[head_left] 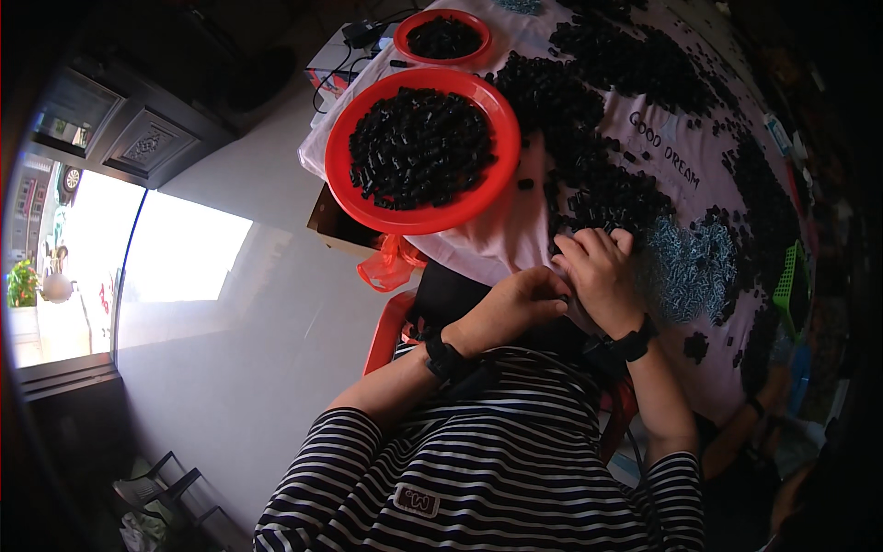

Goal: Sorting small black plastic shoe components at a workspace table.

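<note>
My left hand (517,311) is closed in a pinch beside my right hand, in front of the table edge. Whatever sits between its fingertips is too small and dark to name. Just right of it, my right hand (602,281) curls its fingers at the near end of a heap of small black plastic pieces (612,198); what those fingers grip is hidden. Beside that hand lies a pile of small blue-silver screw-like parts (694,271). A large red plate (342,179), heaped with black pieces (418,147), stands to the left at the table's edge.
A smaller red plate (402,41) of black pieces stands behind. Pink cloth (515,207) covers the table. At right are a green basket (791,290) and another person's arm (740,423). An orange-red bag (394,264) and cardboard box (338,225) sit below the edge.
</note>
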Action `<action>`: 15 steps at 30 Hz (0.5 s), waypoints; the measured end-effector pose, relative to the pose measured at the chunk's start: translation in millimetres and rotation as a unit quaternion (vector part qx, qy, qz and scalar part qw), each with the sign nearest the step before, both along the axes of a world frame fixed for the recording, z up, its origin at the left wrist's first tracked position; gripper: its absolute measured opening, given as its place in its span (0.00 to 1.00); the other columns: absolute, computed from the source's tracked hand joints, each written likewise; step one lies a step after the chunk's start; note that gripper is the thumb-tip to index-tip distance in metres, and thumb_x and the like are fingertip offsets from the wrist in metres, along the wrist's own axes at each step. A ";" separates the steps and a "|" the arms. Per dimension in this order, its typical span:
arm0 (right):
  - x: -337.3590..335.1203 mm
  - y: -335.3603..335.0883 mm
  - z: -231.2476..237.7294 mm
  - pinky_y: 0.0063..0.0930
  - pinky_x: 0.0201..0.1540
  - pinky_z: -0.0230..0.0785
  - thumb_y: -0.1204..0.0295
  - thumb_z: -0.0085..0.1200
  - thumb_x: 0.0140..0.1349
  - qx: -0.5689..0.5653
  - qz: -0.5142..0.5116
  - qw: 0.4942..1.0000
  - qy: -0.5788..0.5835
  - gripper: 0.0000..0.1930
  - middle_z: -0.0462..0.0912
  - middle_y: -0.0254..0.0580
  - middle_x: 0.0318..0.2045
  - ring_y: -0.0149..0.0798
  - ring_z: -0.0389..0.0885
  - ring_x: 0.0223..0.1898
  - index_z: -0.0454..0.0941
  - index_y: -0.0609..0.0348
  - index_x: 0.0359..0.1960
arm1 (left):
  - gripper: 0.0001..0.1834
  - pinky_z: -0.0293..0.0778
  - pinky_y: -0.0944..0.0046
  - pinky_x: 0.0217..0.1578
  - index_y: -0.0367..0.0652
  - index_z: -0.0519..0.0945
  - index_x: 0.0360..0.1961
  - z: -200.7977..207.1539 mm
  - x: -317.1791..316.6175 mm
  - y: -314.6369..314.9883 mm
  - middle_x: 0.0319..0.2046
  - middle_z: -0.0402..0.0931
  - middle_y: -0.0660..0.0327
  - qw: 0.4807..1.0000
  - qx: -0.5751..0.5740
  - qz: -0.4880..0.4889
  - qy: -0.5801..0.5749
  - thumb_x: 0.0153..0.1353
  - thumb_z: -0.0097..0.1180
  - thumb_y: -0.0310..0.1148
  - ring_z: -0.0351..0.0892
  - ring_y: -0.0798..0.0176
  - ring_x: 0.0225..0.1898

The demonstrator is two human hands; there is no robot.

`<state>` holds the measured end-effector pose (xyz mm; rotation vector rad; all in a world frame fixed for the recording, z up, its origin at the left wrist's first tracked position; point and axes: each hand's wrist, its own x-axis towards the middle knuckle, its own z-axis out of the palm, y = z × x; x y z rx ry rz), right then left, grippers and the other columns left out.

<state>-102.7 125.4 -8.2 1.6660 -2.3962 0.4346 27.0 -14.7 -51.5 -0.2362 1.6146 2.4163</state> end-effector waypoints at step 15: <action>-30.4 -6.6 5.2 0.36 0.50 0.60 0.69 0.67 0.60 -0.066 -0.083 0.985 -0.138 0.09 0.82 0.28 0.31 0.38 0.78 0.33 0.85 0.49 0.42 | 0.11 0.75 0.73 0.48 0.41 0.79 0.50 -0.8 0.0 0.0 0.44 0.79 0.69 0.998 0.053 -0.024 0.003 0.69 0.64 0.29 0.77 0.76 0.45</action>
